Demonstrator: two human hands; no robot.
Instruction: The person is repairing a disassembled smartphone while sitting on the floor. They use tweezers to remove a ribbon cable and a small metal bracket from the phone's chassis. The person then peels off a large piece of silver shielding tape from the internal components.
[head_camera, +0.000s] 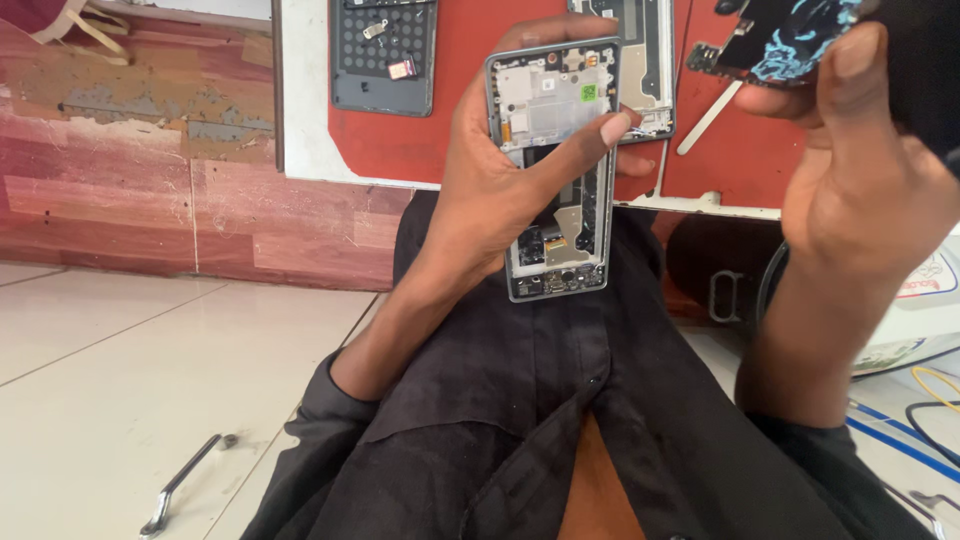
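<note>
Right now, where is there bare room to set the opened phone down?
Bare red mat lies between the dark back cover and the left hand holding the opened phone. Pale floor tiles are free except a metal tool. Crowded near the right hand.

Bright even daylight, soft shadows, slight blur

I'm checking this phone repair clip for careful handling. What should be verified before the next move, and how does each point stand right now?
1. Left hand grips the opened grey phone frame with exposed internals firmly, thumb across it: ok.
2. Phone frame is upright, open side toward the camera: ok.
3. Right hand holds the black board with blue patterning securely: cannot tell, partly out of view.
4. Board is apart from the frame: ok.
5. Red work mat holds other parts, such as the dark grey back cover: ok.
6. Metal tool lies on the white tiled floor, out of reach: not ok.
</note>
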